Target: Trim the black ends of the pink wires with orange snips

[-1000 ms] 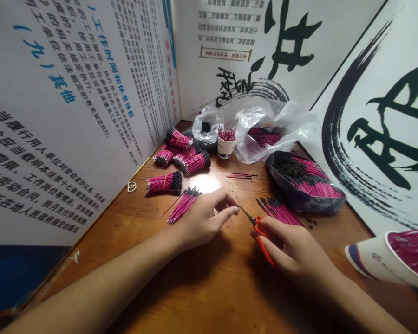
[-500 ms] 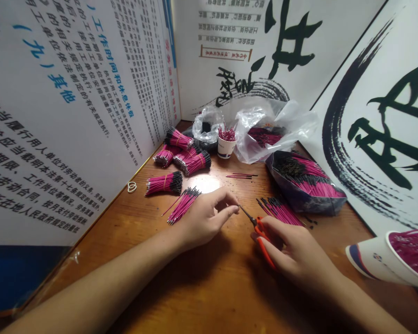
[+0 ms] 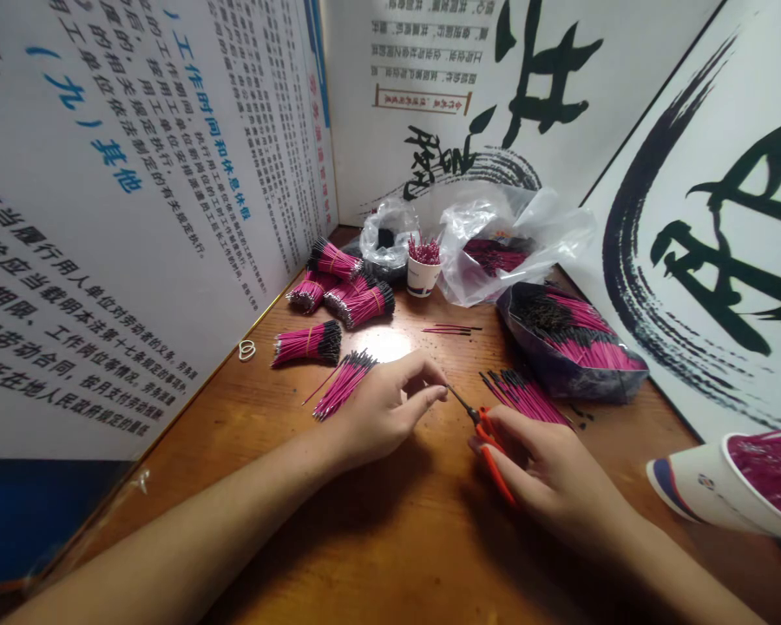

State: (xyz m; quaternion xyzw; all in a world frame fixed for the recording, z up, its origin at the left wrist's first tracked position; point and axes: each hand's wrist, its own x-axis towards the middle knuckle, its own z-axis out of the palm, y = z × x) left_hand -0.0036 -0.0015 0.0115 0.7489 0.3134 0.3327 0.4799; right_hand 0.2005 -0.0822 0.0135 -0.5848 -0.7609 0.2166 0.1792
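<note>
My right hand [image 3: 547,464] is closed around the orange handles of a small pair of scissors [image 3: 485,425], whose dark tip points up and left. That tip meets the fingertips of my left hand [image 3: 397,404], which are pinched together; whatever they hold is too small to make out. Just left of this hand, a loose pile of pink wires with black ends [image 3: 344,386] lies on the table. To the right, beyond the scissors, a second pile of pink wires [image 3: 527,395] is spread out.
Tied bundles of pink wires [image 3: 307,343] sit at the back left. Behind stand a paper cup of wires [image 3: 423,276] and a clear plastic bag [image 3: 469,260]. A dark open bag [image 3: 560,378] holds more wires. Another paper cup [image 3: 696,482] tilts at the right edge. Upright printed panels [image 3: 429,156] enclose the table.
</note>
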